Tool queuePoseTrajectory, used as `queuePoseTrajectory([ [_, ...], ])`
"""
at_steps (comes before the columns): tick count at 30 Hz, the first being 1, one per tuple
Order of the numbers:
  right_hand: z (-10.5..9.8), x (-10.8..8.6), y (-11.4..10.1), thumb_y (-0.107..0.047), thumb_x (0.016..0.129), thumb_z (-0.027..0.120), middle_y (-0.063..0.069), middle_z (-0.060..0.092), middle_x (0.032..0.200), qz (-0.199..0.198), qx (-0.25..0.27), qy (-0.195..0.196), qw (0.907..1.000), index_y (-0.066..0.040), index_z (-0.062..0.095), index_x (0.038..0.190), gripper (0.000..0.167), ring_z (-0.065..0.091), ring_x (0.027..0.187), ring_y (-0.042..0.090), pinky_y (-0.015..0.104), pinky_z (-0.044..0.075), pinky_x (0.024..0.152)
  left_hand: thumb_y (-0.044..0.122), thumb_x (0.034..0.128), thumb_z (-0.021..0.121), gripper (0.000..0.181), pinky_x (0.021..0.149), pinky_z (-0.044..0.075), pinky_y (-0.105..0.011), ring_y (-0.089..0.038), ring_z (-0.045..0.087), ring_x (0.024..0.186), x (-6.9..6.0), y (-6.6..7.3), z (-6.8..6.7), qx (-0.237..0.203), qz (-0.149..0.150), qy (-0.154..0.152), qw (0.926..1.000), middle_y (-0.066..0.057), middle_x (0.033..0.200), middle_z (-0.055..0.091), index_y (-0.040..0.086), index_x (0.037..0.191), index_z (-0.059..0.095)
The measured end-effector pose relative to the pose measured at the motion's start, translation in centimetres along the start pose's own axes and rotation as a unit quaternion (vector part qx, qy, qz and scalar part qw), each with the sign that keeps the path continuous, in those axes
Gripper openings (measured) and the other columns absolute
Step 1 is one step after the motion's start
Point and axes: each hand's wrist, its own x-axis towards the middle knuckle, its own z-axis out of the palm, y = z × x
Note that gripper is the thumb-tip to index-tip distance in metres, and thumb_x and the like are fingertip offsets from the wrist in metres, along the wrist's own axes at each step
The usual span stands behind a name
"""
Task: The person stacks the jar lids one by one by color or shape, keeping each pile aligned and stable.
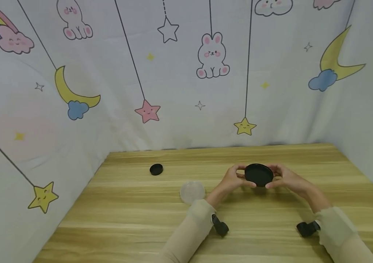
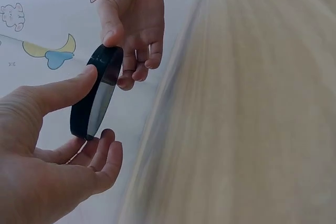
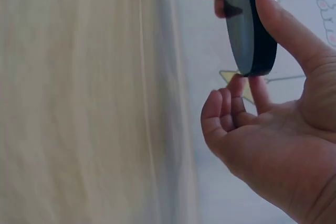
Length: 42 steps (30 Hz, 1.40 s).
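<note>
A round black shallow disc (image 1: 259, 175), like a lid with a raised rim, is held up above the wooden table between both hands. My left hand (image 1: 233, 179) pinches its left edge, thumb on the near side and fingers at the edge behind. On the opposite edge, my right hand (image 1: 285, 178) grips in the same way. In the left wrist view, the disc (image 2: 97, 93) stands tilted on edge, its far face glossy and grey. The right wrist view shows the right thumb pressing the black rim (image 3: 265, 51), with fingertips under the lower edge.
On the wooden table (image 1: 133, 219), a clear round lid or dish (image 1: 192, 192) lies beside the left forearm. Farther back at the left is a small round black dish or cap (image 1: 156, 169). A white printed curtain (image 1: 179, 80) borders the table's back and sides.
</note>
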Motion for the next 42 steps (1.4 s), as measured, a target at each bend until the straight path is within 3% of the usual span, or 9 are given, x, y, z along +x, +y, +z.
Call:
queuePoseTrajectory([
  [4, 0.8, 0.1, 0.1, -0.018, 0.083, 0.076, 0.023, 0.042, 0.132, 0.003, 0.011, -0.014, 0.9998, 0.004, 0.030, 0.143, 0.079, 0.046, 0.106, 0.018, 0.035, 0.039, 0.088, 0.005, 0.0731, 0.084, 0.058, 0.082, 0.051, -0.029, -0.012, 0.059, 0.100, -0.7, -0.5, -0.8, 0.001, 0.001, -0.005, 1.0000, 0.001, 0.126, 0.057, 0.015, 0.124, 0.058],
  [10, 2.3, 0.5, 0.2, -0.021, 0.083, 0.076, 0.026, 0.042, 0.137, 0.014, 0.027, -0.032, 0.9990, 0.003, 0.030, 0.143, 0.079, 0.046, 0.119, 0.031, 0.038, 0.044, 0.093, 0.005, 0.0732, 0.083, 0.058, 0.081, 0.051, -0.028, -0.014, 0.059, 0.102, -1.6, -1.0, -2.0, 0.019, 0.007, 0.002, 0.9998, -0.005, 0.126, 0.056, 0.011, 0.123, 0.055],
  [13, 2.5, 0.4, 0.5, -0.020, 0.082, 0.077, 0.028, 0.042, 0.138, 0.012, 0.022, -0.032, 0.9992, 0.005, 0.030, 0.142, 0.080, 0.046, 0.122, 0.032, 0.035, 0.043, 0.095, 0.003, 0.0718, 0.084, 0.058, 0.081, 0.050, -0.026, -0.013, 0.059, 0.098, -1.7, -1.4, -1.8, 0.019, 0.001, -0.004, 0.9998, -0.006, 0.119, 0.059, 0.010, 0.121, 0.054],
  [21, 2.2, -0.1, 1.2, -0.015, 0.080, 0.079, 0.026, 0.045, 0.132, 0.006, 0.017, -0.053, 0.9984, 0.009, 0.031, 0.141, 0.080, 0.049, 0.109, 0.019, 0.021, 0.046, 0.086, -0.003, 0.0695, 0.083, 0.057, 0.081, 0.049, -0.019, -0.008, 0.051, 0.088, -2.0, -2.6, -0.9, 0.018, 0.003, -0.026, 0.9995, -0.002, 0.105, 0.055, 0.007, 0.116, 0.052],
  [28, 2.2, -0.2, 1.1, -0.015, 0.082, 0.077, 0.020, 0.048, 0.118, -0.021, -0.005, -0.076, 0.9969, 0.009, 0.034, 0.139, 0.076, 0.045, 0.096, 0.015, 0.022, 0.041, 0.081, 0.003, 0.0651, 0.088, 0.057, 0.077, 0.045, -0.018, -0.006, 0.051, 0.086, -2.1, -2.8, -1.1, 0.076, 0.012, -0.022, 0.9968, 0.000, 0.101, 0.056, 0.008, 0.109, 0.052],
  [31, 1.9, -0.4, 1.3, -0.014, 0.082, 0.077, 0.017, 0.048, 0.112, -0.028, -0.013, -0.076, 0.9966, 0.008, 0.037, 0.137, 0.072, 0.043, 0.093, 0.013, 0.022, 0.040, 0.079, 0.006, 0.0620, 0.091, 0.059, 0.078, 0.044, -0.019, -0.005, 0.050, 0.087, -1.9, -2.8, -1.0, 0.119, 0.025, -0.023, 0.9924, 0.000, 0.102, 0.057, 0.009, 0.107, 0.053],
  [36, 1.7, -0.5, 1.4, -0.015, 0.081, 0.078, 0.016, 0.049, 0.110, -0.034, -0.025, -0.084, 0.9956, 0.008, 0.040, 0.134, 0.069, 0.044, 0.093, 0.012, 0.022, 0.040, 0.078, 0.014, 0.0575, 0.095, 0.062, 0.085, 0.038, -0.021, -0.008, 0.042, 0.094, -1.9, -2.4, -0.6, 0.216, 0.034, -0.014, 0.9756, 0.002, 0.102, 0.053, 0.010, 0.106, 0.056],
  [42, 1.6, -0.3, 1.2, -0.015, 0.082, 0.078, 0.020, 0.050, 0.119, -0.036, -0.049, -0.099, 0.9932, 0.008, 0.041, 0.135, 0.069, 0.045, 0.096, 0.009, 0.021, 0.041, 0.081, 0.018, 0.0599, 0.094, 0.063, 0.091, 0.037, -0.024, -0.013, 0.041, 0.100, -2.0, -2.2, -0.9, 0.259, 0.026, -0.020, 0.9654, -0.002, 0.107, 0.050, 0.006, 0.109, 0.056],
])
